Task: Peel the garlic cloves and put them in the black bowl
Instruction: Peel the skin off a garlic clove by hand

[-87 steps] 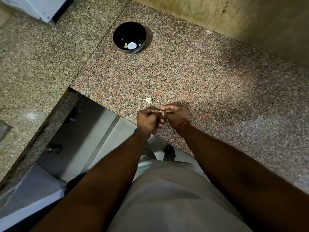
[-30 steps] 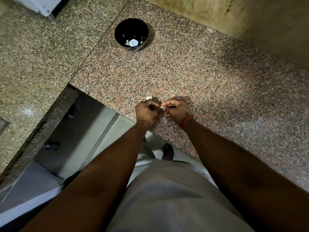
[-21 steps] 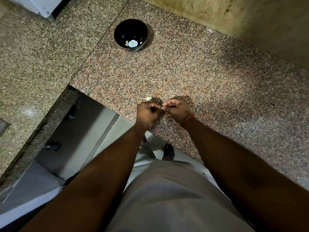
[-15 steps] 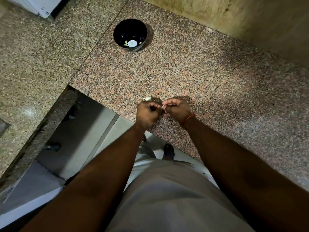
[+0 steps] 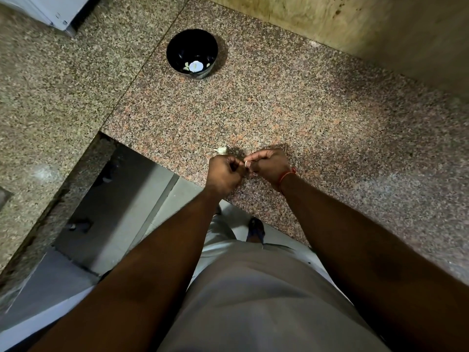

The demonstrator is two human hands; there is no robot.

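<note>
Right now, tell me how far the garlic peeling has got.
Done: a few pale pieces already lie in the black bowl. In hand: the left hand and right hand pinch a small clove between them, mostly hidden, so how much skin remains is unclear. Left: one garlic clove lies on the counter beside the hands.

Looked like a home kitchen. L-shaped speckled granite desk (image 5: 317,118) ran along a beige stone-tiled wall (image 5: 368,29); grey tiled floor (image 5: 121,212) showed below the desk's cut-out corner. White appliance edge (image 5: 54,11) sat on the desk, far left of the wall. Dim, domestic lighting.
</note>
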